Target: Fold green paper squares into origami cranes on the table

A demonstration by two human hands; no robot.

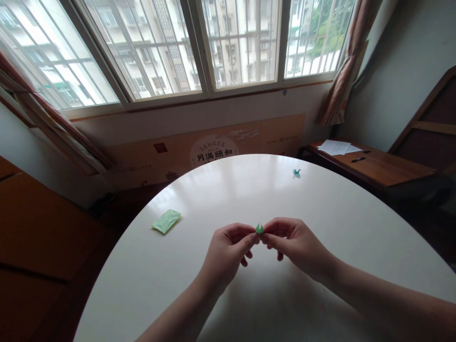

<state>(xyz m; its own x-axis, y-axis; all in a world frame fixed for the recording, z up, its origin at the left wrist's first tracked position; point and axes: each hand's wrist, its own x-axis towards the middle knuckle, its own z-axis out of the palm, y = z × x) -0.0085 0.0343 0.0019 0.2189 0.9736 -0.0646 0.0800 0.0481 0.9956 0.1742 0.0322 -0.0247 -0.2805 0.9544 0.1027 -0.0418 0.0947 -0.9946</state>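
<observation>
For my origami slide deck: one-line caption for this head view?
Left hand and right hand pinch a small green folded paper above a white round table.

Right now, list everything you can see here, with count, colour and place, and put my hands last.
Round glossy table: one, white, centre.
Small folded paper piece: one, green, pinched between both hands.
Flat paper packet: one, light green, table's left part.
Tiny folded paper figure: one, teal, table's far right.
Wooden side desk: one, brown, right of the table.
Loose paper sheets: white, on the desk; count unclear.
Barred window: one, white frame, back wall.
Left hand: one, at the piece's left.
Right hand: one, at its right.
</observation>
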